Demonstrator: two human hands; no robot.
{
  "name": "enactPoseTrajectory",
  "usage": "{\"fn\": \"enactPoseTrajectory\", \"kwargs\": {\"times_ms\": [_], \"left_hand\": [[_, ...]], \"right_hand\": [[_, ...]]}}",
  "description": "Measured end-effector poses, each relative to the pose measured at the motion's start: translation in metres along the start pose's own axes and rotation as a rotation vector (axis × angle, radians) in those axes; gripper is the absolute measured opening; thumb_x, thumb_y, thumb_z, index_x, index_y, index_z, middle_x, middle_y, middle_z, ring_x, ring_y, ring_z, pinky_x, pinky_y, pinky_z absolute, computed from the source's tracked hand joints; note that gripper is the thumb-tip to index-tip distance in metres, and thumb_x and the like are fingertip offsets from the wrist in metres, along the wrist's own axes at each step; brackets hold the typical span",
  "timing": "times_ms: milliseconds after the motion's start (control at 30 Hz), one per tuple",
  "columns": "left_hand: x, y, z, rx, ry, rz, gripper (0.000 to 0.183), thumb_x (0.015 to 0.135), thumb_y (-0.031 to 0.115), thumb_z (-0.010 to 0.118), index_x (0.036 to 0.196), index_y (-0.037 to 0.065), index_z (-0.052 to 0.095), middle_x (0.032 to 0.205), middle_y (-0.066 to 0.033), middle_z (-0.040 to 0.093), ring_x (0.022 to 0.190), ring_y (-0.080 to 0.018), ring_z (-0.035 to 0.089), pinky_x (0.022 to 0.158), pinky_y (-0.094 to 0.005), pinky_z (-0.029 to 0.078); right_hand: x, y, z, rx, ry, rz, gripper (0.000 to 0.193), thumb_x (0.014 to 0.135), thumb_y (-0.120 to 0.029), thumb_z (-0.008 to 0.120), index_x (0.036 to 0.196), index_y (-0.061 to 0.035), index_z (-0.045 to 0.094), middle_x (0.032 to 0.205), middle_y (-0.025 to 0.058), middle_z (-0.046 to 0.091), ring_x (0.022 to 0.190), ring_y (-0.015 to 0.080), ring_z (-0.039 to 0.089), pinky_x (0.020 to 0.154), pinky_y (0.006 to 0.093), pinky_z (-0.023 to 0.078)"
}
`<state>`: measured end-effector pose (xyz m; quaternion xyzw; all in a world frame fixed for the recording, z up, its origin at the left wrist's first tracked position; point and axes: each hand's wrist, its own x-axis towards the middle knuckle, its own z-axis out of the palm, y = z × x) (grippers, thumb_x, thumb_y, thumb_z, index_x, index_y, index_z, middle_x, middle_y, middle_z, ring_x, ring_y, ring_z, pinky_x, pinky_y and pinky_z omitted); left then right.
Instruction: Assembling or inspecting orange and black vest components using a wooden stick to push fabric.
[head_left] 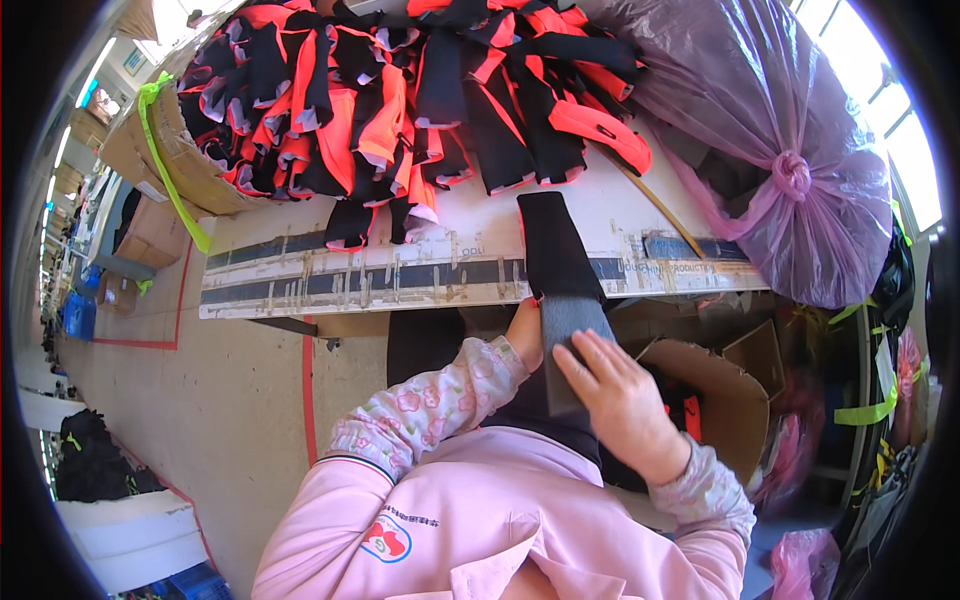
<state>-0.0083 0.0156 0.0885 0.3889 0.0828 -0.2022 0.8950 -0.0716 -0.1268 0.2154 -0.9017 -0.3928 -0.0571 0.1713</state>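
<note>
Two hands work on one long black fabric strip point(562, 290) that hangs from the edge of the white worktable point(480, 225) down toward the person's lap. The left hand point(524, 335) is at the left edge of the strip, just below the table edge; it is partly hidden behind the fabric, so I cannot tell if its fingers are closed on the strip or only pressed against it. The right hand point(622, 400) lies flat and open on the front of the strip, lower down, with the fingers point(590, 362) spread and pointing up and left. The upper end of the strip rests on the table top and crosses a dark band of tape along the table edge.

Behind the strip, a big heap of orange and black fabric pieces point(400, 90) covers the far part of the table. On the right sits a large purple plastic bag point(780, 150), tied in a knot and bulging. On the left of the heap, a brown cardboard box with a green strap point(170, 150) leans at the corner of the table. Below the table, at the right of the person, an open brown cardboard carton point(720, 390) stands on the floor. The person wears a pink jacket with flowered sleeves point(430, 400).
</note>
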Motion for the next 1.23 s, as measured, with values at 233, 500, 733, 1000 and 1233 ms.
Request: {"fn": "enactPoseTrajectory", "kwargs": {"times_ms": [233, 500, 733, 1000, 1233], "left_hand": [[-0.011, -0.01, 0.004, 0.204, -0.122, -0.084, 0.021, 0.087, 0.007, 0.05, 0.107, 0.007, 0.056, 0.097, -0.0051, 0.061, 0.088, -0.0135, 0.061, 0.078, -0.0291, 0.051], [-0.002, -0.052, -0.031, 0.091, -0.102, 0.188, 0.024, 0.089, 0.005, 0.045, 0.111, 0.007, 0.054, 0.106, -0.0042, 0.058, 0.099, -0.0154, 0.057, 0.085, -0.0305, 0.046], [0.025, -0.075, -0.079, 0.113, 0.086, -0.023, 0.021, 0.089, 0.005, 0.044, 0.105, 0.009, 0.056, 0.096, -0.0018, 0.061, 0.085, -0.0122, 0.058, 0.067, -0.0257, 0.046], [0.032, -0.074, -0.078, 0.264, 0.141, 0.072, 0.021, 0.086, 0.002, 0.049, 0.105, 0.004, 0.058, 0.084, 0.0008, 0.062, 0.069, -0.0078, 0.055, 0.057, -0.0224, 0.04], [0.045, -0.085, -0.092, 0.181, 0.133, 0.03, 0.016, 0.085, 0.006, 0.057, 0.1, 0.005, 0.061, 0.084, -0.0007, 0.065, 0.072, -0.0098, 0.059, 0.058, -0.0229, 0.042]], "right_hand": [[0.024, 0.065, 0.054, -0.021, 0.013, 0.074, 0.025, 0.071, -0.005, 0.053, 0.095, -0.0006, 0.053, 0.091, 0.0136, 0.056, 0.086, 0.028, 0.057, 0.076, 0.0381, 0.047], [0.028, 0.033, 0.09, -0.161, 0.048, 0.3, 0.017, 0.069, -0.005, 0.057, 0.086, -0.0029, 0.053, 0.085, 0.0138, 0.056, 0.084, 0.0292, 0.055, 0.077, 0.0364, 0.043], [0.029, 0.07, 0.161, 0.025, 0.019, 0.282, 0.013, 0.068, -0.006, 0.059, 0.079, -0.0036, 0.053, 0.078, 0.0138, 0.057, 0.078, 0.0306, 0.057, 0.07, 0.0393, 0.044], [0.07, 0.088, 0.178, 0.008, -0.284, 0.425, 0.012, 0.072, -0.011, 0.056, 0.066, -0.0079, 0.066, 0.069, 0.0128, 0.064, 0.069, 0.0279, 0.065, 0.061, 0.0366, 0.052], [0.078, 0.116, 0.215, -0.01, -0.455, 0.321, 0.014, 0.078, -0.015, 0.056, 0.076, -0.0089, 0.069, 0.08, 0.0123, 0.066, 0.085, 0.0206, 0.064, 0.078, 0.0392, 0.049]]}}
